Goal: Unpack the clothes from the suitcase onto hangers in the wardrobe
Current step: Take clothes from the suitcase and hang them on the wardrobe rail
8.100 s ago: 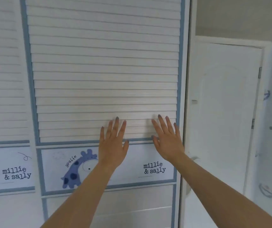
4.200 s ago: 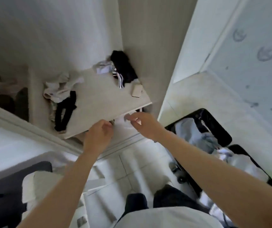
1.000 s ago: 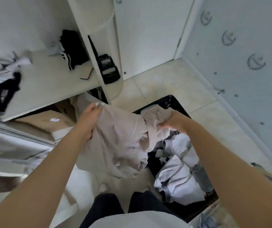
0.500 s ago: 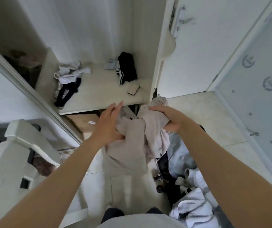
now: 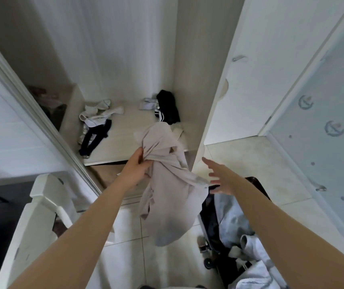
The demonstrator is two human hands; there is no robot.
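The left hand (image 5: 136, 168) grips a bunched beige garment (image 5: 171, 197), hanging before the wardrobe shelf (image 5: 129, 128) and beside the open suitcase (image 5: 210, 224). The right hand (image 5: 219, 177) has just let go, fingers spread wide, probably freed to fetch a hanger.

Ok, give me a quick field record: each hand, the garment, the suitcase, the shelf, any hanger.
left hand: grips the beige garment near its top
right hand: open, fingers spread, by the garment's edge, holding nothing
beige garment: hangs from the left hand before the wardrobe shelf
suitcase: open on the floor, pale clothes inside
wardrobe shelf: black garment and white garments lie on it
hanger: none in view
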